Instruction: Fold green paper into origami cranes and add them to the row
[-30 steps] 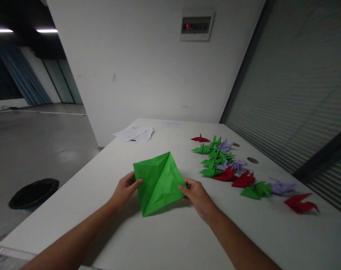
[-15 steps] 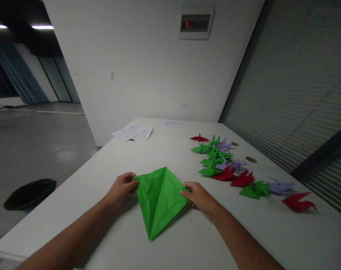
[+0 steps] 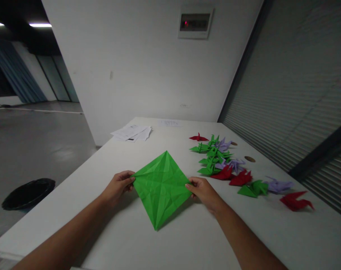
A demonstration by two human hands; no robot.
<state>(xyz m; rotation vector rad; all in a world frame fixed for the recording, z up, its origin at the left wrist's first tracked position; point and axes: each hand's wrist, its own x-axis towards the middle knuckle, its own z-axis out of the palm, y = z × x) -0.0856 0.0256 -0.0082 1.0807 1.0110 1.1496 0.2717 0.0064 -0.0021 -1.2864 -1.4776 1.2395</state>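
A creased green sheet of origami paper (image 3: 162,189) is spread in a diamond shape just over the white table, with fold lines crossing its middle. My left hand (image 3: 121,186) pinches its left corner between thumb and fingers. At the opposite corner, my right hand (image 3: 202,191) grips the paper in the same way. One corner of the sheet points toward me and another points away. To the right of my right hand lie folded paper cranes, among them a green crane (image 3: 254,188) and a red crane (image 3: 296,201).
Several green, red and purple cranes (image 3: 215,153) cluster on the table's right side by the window blinds (image 3: 285,93). Printed papers (image 3: 132,132) lie at the far left of the table (image 3: 102,232). A black-lined bin (image 3: 28,193) stands on the floor at left.
The green paper has been pulled wider and flatter, its far corner now extending further away. Both hands have moved slightly apart, still holding its corners.
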